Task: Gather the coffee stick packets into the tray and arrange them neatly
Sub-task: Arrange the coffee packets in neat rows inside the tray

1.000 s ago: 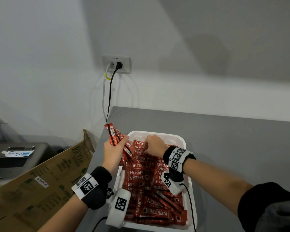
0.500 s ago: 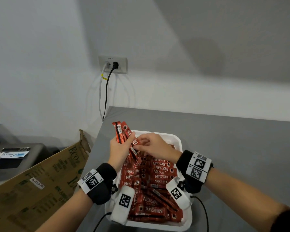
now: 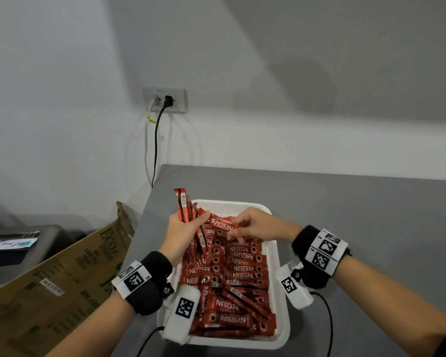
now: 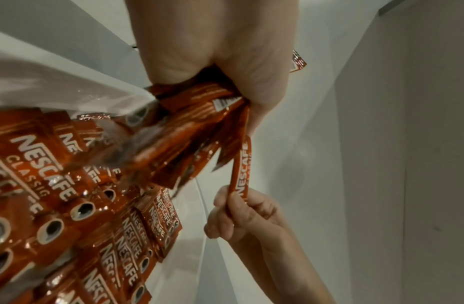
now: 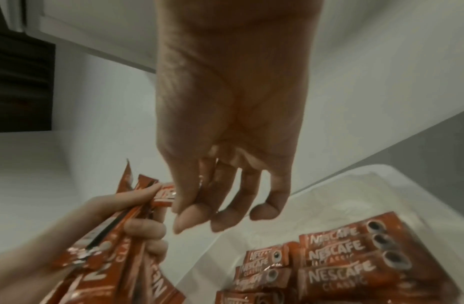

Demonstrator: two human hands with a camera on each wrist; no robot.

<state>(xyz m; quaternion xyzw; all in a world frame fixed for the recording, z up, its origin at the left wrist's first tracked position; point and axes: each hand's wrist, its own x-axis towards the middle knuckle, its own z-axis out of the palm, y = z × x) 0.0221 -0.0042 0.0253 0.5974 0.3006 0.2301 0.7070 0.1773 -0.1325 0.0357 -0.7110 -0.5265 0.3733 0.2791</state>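
At the left, the left hand (image 3: 182, 234) is wrapped around a fanned bundle of red Nescafé stick packets (image 3: 185, 210), held upright over the far-left corner of the white tray (image 3: 281, 328), their tops sticking out above the fist and their lower ends splaying toward the packets below. To do this step well, that grip should stay firm but loose enough to let one packet slide free without dragging its neighbours out. Just right of it, a single Nescafé packet (image 3: 220, 224) bridges the two hands: one end sits in the bundle, the other is pinched between the thumb and fingertips of the right hand (image 3: 258, 226), whose other fingers curl loosely below. The likely step is drawing this packet out to lay it down; pull along its length, keep it flat, logo up. Below the right hand, the far part of the tray shows packets (image 3: 243, 262) lined crosswise in tidy rows, so the new one should go parallel to them, edge touching edge. The near part of the tray holds a crossed, disorderly heap (image 3: 232, 310) that looks yet to be straightened. The tray rests on the grey table (image 3: 358, 215).
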